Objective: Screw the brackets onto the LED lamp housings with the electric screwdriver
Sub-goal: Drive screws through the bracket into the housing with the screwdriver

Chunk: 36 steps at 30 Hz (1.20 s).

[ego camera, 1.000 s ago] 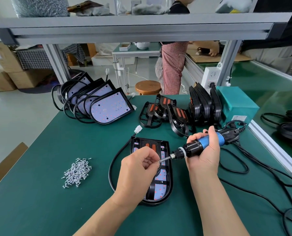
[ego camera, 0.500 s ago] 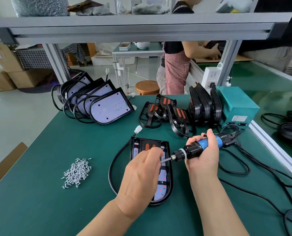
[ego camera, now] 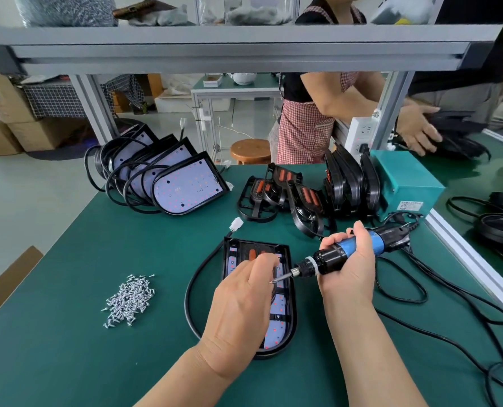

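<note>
A black LED lamp housing lies flat on the green table in front of me, with a black bracket with orange inserts laid on it. My right hand grips the blue and black electric screwdriver, whose bit points left at my left fingertips. My left hand rests over the housing, fingertips pinched together at the bit's tip, seemingly on a small screw. A pile of silver screws lies to the left.
Several lamp housings with cables lean at the back left. Loose and stacked brackets lie beside a teal power box. Black cables trail right. Another person stands behind the bench, under an overhead rail.
My left hand has slid forward over the housing and its fingertips have moved up the bracket. The screwdriver has shifted slightly away from me. The person behind has moved right.
</note>
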Motion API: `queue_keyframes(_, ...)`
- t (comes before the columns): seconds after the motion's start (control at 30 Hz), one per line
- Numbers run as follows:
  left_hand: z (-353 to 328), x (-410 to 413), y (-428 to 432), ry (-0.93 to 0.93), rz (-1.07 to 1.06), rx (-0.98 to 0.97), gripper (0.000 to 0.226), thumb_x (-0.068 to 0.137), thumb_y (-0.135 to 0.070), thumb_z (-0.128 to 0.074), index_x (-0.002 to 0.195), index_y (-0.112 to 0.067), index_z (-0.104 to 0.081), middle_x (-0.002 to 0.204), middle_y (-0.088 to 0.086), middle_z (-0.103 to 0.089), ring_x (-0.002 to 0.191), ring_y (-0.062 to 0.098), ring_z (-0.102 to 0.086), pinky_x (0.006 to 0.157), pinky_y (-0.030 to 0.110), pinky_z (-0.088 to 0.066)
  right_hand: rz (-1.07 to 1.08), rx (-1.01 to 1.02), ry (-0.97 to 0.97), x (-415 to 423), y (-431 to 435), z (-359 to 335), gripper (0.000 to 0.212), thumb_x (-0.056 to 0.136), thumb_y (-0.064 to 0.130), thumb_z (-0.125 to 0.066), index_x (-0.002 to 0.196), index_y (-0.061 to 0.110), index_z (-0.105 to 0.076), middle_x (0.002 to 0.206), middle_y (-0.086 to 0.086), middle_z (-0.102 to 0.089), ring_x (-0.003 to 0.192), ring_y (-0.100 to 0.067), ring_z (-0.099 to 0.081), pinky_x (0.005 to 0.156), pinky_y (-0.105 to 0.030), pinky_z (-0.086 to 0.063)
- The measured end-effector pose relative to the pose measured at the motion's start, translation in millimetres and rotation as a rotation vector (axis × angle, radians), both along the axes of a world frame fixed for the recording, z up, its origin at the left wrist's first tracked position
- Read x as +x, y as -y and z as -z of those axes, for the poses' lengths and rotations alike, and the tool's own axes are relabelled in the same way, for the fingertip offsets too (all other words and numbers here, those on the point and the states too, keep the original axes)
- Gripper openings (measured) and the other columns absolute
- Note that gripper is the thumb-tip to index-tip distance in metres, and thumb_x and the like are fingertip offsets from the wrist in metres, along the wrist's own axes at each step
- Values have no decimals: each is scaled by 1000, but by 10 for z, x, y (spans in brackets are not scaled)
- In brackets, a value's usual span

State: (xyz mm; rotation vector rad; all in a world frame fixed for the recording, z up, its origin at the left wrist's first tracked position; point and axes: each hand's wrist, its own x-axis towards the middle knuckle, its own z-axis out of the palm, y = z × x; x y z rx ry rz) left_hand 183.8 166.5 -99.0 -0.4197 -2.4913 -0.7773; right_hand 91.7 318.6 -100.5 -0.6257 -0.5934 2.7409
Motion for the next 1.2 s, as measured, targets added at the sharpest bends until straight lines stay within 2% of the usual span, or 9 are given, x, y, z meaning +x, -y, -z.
queue_keyframes(0.2,35,-8,106,9,-29,64,54,77,-2,-75,113,-29,-46,90,-12,-59,84,19,-58,78,34,-48,23,32,3,-35,24,-36,26,93,19,-72,105,14,-50,65,4,-54,54,-9,-53,57,-23,-51)
queue_keyframes(0.33,2,-80,290,21,-147,247,51,76,-31,-80,117,-34,-49,106,-20,-56,98,-1,-54,87,16,-42,41,77,-58,-47,15,-131,25,93,19,-72,105,14,-51,61,4,-56,52,-9,-54,55,-23,-51)
queue_keyframes(0.4,-10,-182,421,167,-270,418,49,76,-44,-77,116,-33,-49,109,-19,-53,98,-1,-56,83,19,-45,47,134,-114,-71,46,-206,28,93,19,-71,111,13,-50,64,2,-54,53,-11,-53,55,-25,-50)
queue_keyframes(0.47,19,-298,539,485,-311,559,67,68,-54,-80,121,-28,-48,113,-10,-56,98,4,-59,85,27,-49,56,215,-181,-125,120,-323,27,95,17,-70,113,13,-51,64,1,-52,54,-13,-52,54,-27,-49)
queue_keyframes(0.53,69,-375,570,779,-239,674,88,54,-63,-79,127,-23,-49,117,-4,-63,106,13,-64,97,35,-51,65,323,-255,-198,230,-456,21,96,15,-67,109,13,-50,64,0,-51,52,-14,-50,55,-29,-49)
queue_keyframes(0.6,118,-424,535,872,-184,761,83,52,-60,-81,121,-22,-55,114,-4,-71,106,16,-68,100,42,-52,72,416,-336,-279,362,-578,18,96,12,-67,102,13,-50,62,0,-52,50,-16,-50,55,-31,-49)
queue_keyframes(0.73,175,-481,478,896,-94,873,52,65,-39,-82,110,-20,-64,100,-5,-78,95,16,-74,94,42,-57,56,576,-431,-424,628,-708,22,91,11,-69,97,12,-48,56,1,-54,46,-17,-52,52,-31,-49)
queue_keyframes(1.0,221,-494,479,879,-66,968,50,67,-32,-83,111,-17,-64,100,0,-78,95,21,-75,97,47,-56,-23,767,-511,-536,953,-616,30,84,27,-75,96,15,-50,59,-1,-56,46,-19,-55,53,-30,-49)
queue_keyframes(1.2,221,-495,474,889,-41,979,50,68,-32,-82,112,-17,-63,98,-1,-79,92,21,-76,95,47,-56,-36,783,-514,-551,974,-592,29,83,30,-75,95,19,-51,57,3,-57,46,-18,-56,52,-29,-50)
